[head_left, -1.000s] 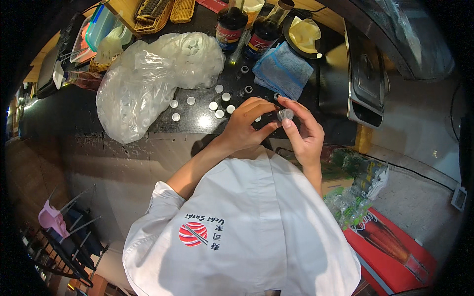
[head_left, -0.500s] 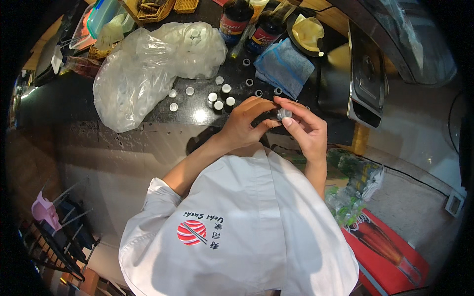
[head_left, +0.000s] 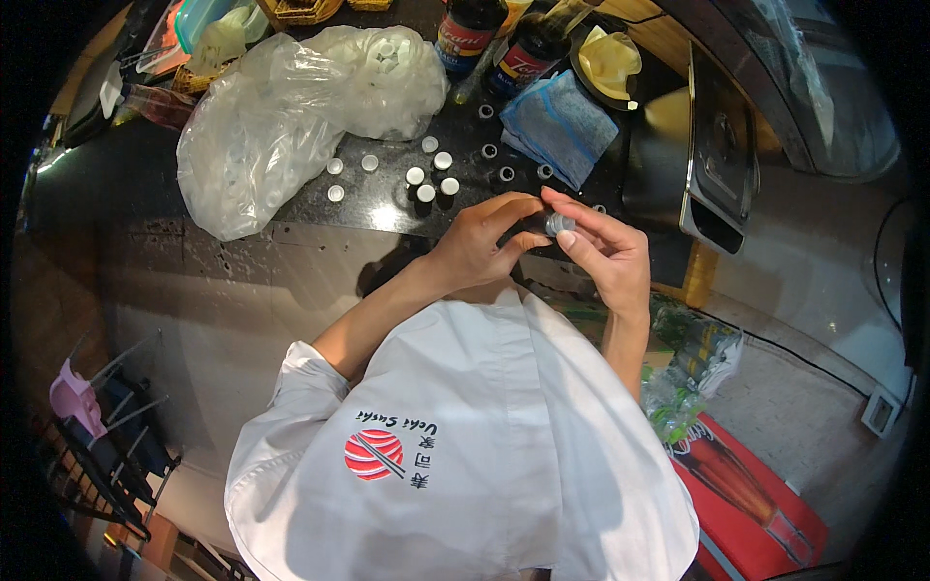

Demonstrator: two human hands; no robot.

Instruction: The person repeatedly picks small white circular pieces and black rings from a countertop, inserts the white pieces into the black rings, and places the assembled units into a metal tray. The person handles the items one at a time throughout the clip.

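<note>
My left hand [head_left: 492,237] is closed round a small dark bottle, its body mostly hidden by the fingers. The bottle's pale top [head_left: 559,224] shows between both hands. Thumb and fingertips of my right hand [head_left: 607,254] pinch that top from the right side. Just beyond my hands stand several small uncapped bottles [head_left: 507,174] with dark contents. To their left is a group of small bottles with white caps [head_left: 425,194] on. Loose white caps [head_left: 370,163] lie on the dark counter farther left.
A large clear plastic bag [head_left: 257,145] lies on the counter [head_left: 107,184] at the left, with white caps in its far part. Two large dark bottles [head_left: 528,53] stand at the back. A folded blue cloth [head_left: 560,126] lies beside a metal container [head_left: 722,145].
Both hands keep their grip on the small bottle. My right hand has shifted slightly right, and the whole view has moved a little.
</note>
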